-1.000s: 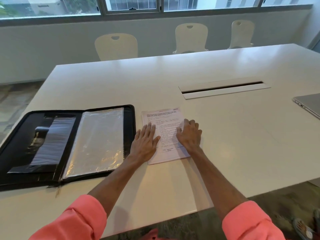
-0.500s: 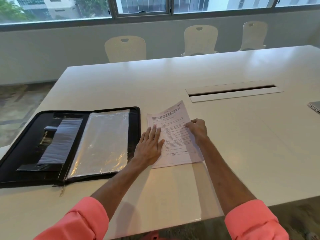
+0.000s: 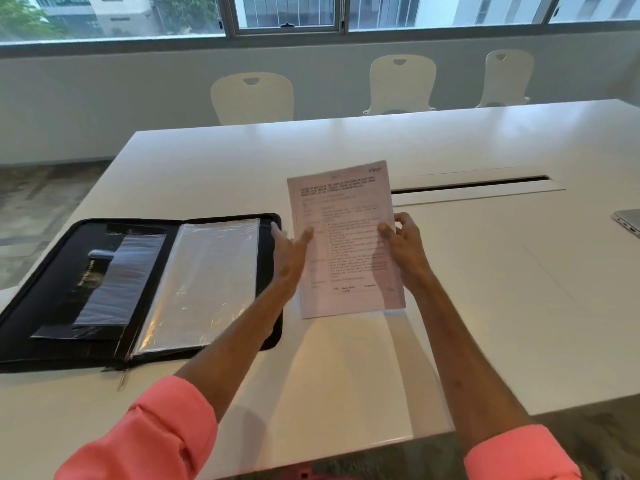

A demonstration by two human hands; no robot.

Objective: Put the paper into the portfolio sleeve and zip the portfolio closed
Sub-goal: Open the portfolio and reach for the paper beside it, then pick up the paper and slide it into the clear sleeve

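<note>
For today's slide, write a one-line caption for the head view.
Both hands, left and right, hold the paper up beside the open portfolio on the table.

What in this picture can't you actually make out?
- Paper, head view: the print is too small and blurred to read.
- Laptop: cut off by the right edge, only a corner shows.
- Portfolio: its near right corner is hidden behind the left arm; whether the clear sleeve holds anything is unclear through glare.
- Left hand and right hand: most fingers are behind the paper.
</note>
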